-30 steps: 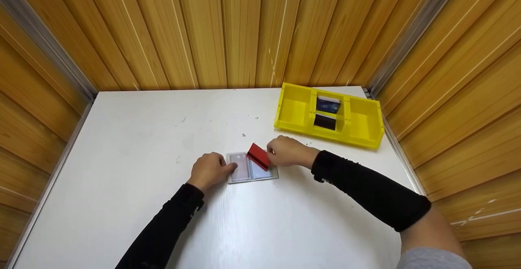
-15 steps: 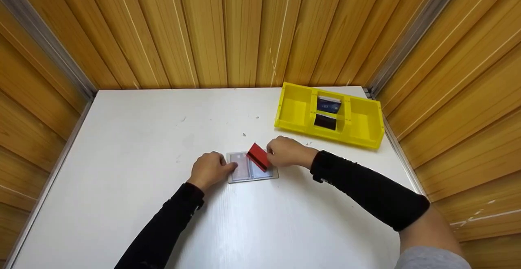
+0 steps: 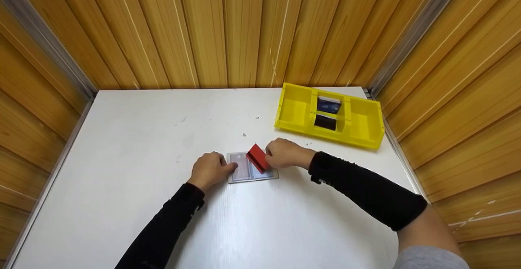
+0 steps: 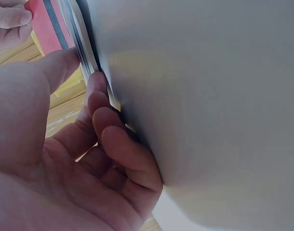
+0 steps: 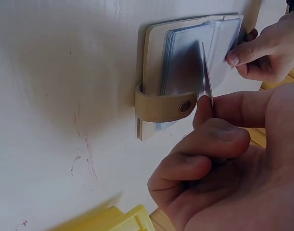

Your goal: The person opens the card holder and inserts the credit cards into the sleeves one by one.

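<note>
An open card holder [image 3: 241, 172] with clear plastic sleeves lies on the white table. My left hand [image 3: 208, 170] pinches its left edge, thumb on top; in the left wrist view the other fingers [image 4: 127, 149] curl against the tabletop. Between right thumb and fingers, my right hand [image 3: 287, 153] holds a red card [image 3: 256, 158] with a black stripe, tilted over the right-hand sleeves. The right wrist view shows that card edge-on, its lower end close to a beige snap strap [image 5: 161, 108] on the holder's side.
A yellow three-part bin [image 3: 295, 114] stands at the back right of the table. Stacks of cards [image 3: 328, 105] stand in its middle compartment. Wood-patterned walls [image 3: 240, 33] enclose the table at the back and both sides.
My right hand has shifted slightly left and toward me, and the red card has dipped a little lower over the holder. The left hand and holder stay in place.
</note>
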A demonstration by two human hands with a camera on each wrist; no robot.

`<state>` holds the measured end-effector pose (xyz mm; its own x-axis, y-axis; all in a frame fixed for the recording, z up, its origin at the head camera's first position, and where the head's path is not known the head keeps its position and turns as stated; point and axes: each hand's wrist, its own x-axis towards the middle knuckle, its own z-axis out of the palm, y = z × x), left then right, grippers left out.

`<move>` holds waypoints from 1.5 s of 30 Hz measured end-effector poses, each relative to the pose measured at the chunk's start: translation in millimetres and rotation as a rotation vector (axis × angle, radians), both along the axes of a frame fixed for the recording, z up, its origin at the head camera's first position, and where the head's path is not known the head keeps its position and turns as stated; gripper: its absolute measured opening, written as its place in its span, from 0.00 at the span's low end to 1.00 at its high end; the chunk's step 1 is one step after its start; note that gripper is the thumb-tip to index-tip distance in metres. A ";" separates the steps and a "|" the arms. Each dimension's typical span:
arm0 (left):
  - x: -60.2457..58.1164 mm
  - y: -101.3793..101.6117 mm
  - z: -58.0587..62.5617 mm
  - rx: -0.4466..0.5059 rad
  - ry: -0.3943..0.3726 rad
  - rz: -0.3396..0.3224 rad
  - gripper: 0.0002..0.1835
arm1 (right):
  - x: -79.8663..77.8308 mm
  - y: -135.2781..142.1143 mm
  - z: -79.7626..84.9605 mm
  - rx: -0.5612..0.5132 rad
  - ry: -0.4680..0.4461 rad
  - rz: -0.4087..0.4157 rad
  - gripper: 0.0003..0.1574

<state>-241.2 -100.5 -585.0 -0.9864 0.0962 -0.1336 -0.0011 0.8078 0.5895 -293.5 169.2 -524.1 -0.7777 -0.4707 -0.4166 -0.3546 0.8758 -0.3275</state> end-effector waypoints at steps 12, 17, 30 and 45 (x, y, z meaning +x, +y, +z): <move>-0.2 -0.1 -2.3 0.003 0.014 0.001 0.24 | 3.4 0.0 2.7 0.005 0.011 0.050 0.15; 0.8 0.0 -0.2 -0.007 0.001 0.005 0.24 | 3.2 -0.4 3.2 0.020 -0.012 0.024 0.14; 1.7 0.6 1.3 -0.010 0.009 0.003 0.23 | 4.0 -4.2 1.1 0.024 -0.024 -0.020 0.17; 0.5 -0.2 -0.4 -0.009 0.008 0.006 0.24 | 3.1 -9.0 1.9 -0.004 -0.052 -0.002 0.15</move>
